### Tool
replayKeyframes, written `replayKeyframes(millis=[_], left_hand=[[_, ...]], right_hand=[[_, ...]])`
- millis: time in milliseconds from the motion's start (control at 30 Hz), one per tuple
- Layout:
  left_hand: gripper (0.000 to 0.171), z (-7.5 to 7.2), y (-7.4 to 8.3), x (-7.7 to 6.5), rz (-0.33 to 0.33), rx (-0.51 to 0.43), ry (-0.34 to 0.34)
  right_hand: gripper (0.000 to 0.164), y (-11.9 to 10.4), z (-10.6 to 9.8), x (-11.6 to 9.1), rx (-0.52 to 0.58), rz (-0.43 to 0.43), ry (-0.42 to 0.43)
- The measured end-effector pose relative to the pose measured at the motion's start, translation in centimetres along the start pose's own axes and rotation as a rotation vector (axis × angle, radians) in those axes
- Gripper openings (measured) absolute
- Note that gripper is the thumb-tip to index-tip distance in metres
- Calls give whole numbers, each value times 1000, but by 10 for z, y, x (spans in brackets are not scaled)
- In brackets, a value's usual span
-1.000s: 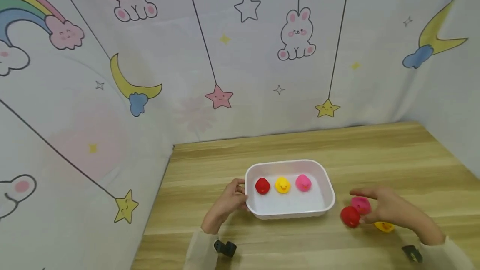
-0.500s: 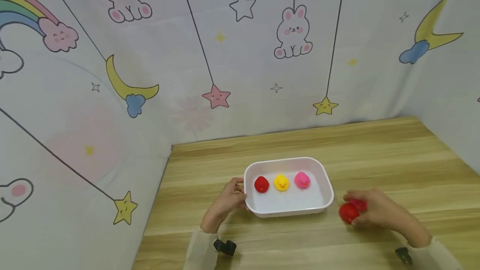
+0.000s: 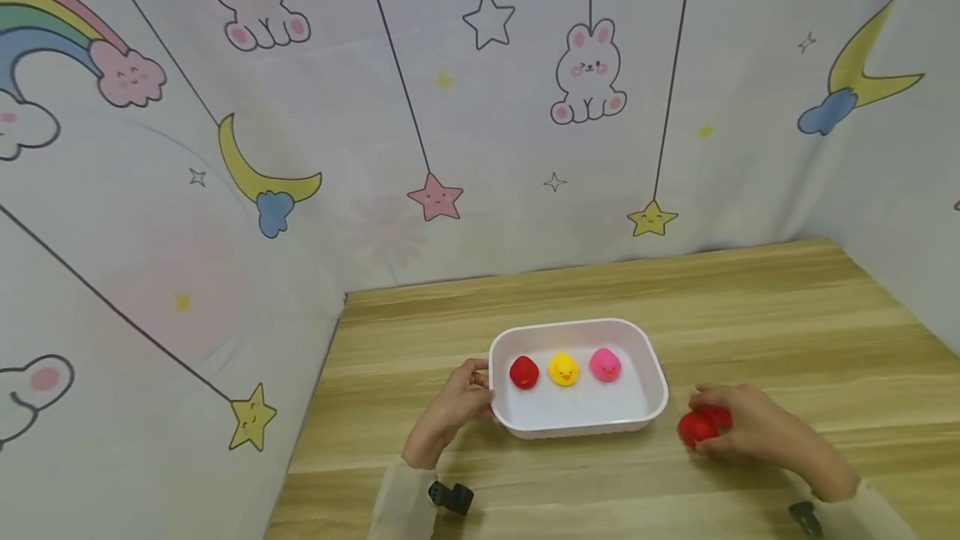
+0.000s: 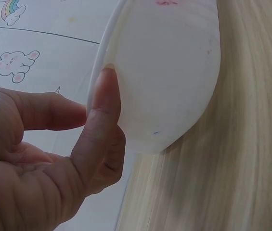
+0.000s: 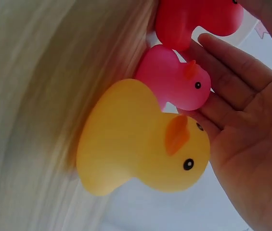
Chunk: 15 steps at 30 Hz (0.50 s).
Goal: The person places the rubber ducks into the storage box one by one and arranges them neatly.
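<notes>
At the left end of a white plastic tray (image 3: 585,423), my left hand (image 3: 459,398) pinches the rim; the left wrist view has the thumb (image 4: 108,91) against the outer wall. Inside the tray sit a red rubber duck (image 3: 524,372), a yellow one (image 3: 564,369) and a pink one (image 3: 605,365) in a row. To the tray's right, my right hand (image 3: 750,423) holds another red rubber duck (image 5: 174,24) between thumb and fingers. Beside it, close to the fingers, stand a pink duck (image 5: 174,79) and a larger-looking yellow duck (image 5: 126,139), largely covered by the hand in the head view.
The wooden tabletop (image 3: 420,323) extends around the tray. White cloth walls (image 3: 495,132) printed with rabbits, stars and moons rise along its back and sides. Each sleeve has a small black device (image 3: 451,497) at the wrist.
My right hand has moved slightly left and its fingers have closed in around the red duck, covering the yellow and most of the pink one. The left hand stays on the tray.
</notes>
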<state>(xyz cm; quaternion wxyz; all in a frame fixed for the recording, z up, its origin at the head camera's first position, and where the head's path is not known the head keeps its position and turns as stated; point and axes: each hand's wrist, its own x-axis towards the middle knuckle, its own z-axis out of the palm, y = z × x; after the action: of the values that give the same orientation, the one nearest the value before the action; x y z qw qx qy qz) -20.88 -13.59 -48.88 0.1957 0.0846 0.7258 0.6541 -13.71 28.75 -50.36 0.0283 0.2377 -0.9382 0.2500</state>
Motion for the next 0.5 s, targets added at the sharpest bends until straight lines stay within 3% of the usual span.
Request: replayKeyframes(millis=[233, 500], left_hand=[[53, 1, 0, -2, 16, -12, -1], [54, 1, -1, -2, 12, -15, 7]], right_hand=[[49, -2, -3, 0, -13, -39, 33], [53, -11, -31, 4, 50, 50, -35]])
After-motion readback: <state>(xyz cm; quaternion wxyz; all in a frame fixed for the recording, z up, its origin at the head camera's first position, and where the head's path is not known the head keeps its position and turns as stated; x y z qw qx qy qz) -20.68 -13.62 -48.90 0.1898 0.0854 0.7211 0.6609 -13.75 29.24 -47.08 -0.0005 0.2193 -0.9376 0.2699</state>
